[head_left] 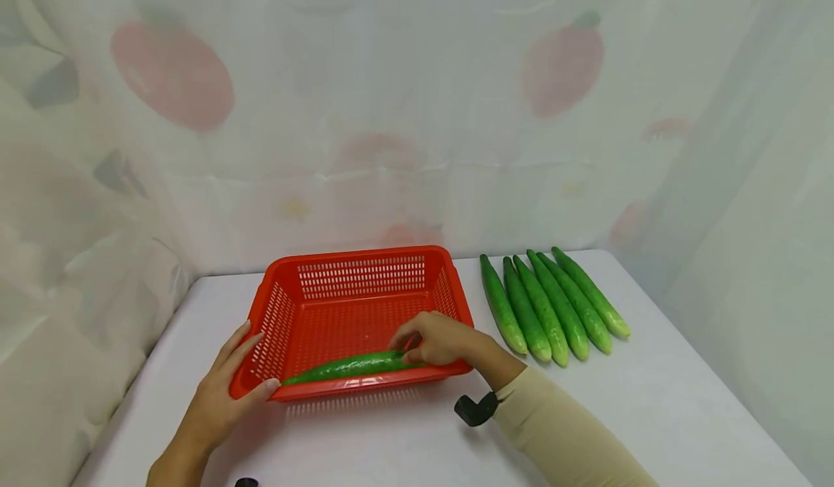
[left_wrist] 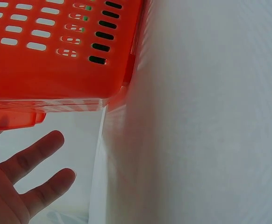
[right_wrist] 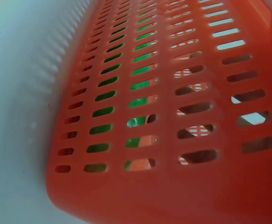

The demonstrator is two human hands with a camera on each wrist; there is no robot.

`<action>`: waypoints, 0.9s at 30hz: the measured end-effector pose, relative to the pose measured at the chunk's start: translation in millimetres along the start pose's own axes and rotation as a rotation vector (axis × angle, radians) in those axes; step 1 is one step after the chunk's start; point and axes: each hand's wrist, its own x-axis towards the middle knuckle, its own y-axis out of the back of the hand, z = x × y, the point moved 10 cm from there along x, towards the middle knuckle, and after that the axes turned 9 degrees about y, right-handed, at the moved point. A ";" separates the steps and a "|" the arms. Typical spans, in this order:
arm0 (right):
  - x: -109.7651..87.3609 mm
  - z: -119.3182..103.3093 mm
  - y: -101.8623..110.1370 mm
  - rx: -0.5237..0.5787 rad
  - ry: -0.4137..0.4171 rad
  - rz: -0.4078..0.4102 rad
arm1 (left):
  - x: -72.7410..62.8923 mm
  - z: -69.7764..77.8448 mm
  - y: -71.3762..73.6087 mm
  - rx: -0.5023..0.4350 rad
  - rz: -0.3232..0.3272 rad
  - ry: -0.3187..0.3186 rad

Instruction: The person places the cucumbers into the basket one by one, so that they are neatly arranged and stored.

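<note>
A red plastic basket (head_left: 352, 383) with slotted walls stands on the white table. Inside it, along the front wall, lies a long green cucumber (head_left: 352, 366); green also shows through the slots in the right wrist view. My right hand (head_left: 438, 339) reaches over the basket's right front corner, its curled fingers and thumb gripping the cucumber's right end. At the left front corner, my left hand (head_left: 218, 393) touches the basket, thumb on the front rim and straight fingers along the left side. Spread fingers (left_wrist: 33, 158) of this hand appear below the basket wall in the left wrist view.
To the basket's right, several more cucumbers (head_left: 544, 306) lie side by side on the table (head_left: 677, 400). A white curtain with faded fruit prints (head_left: 563, 67) hangs behind and at the sides. A black wrist mount (head_left: 476, 409) sits at my right sleeve.
</note>
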 end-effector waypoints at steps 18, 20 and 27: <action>-25.4 -7.9 44.5 0.307 0.172 0.395 | -2.2 5.8 0.9 0.005 0.032 -0.031; -30.9 -10.3 47.7 0.311 0.182 0.420 | -2.3 5.8 1.0 0.004 0.033 -0.029; -57.7 -28.5 63.9 0.352 0.300 0.522 | -2.8 5.4 2.6 -0.008 0.036 -0.022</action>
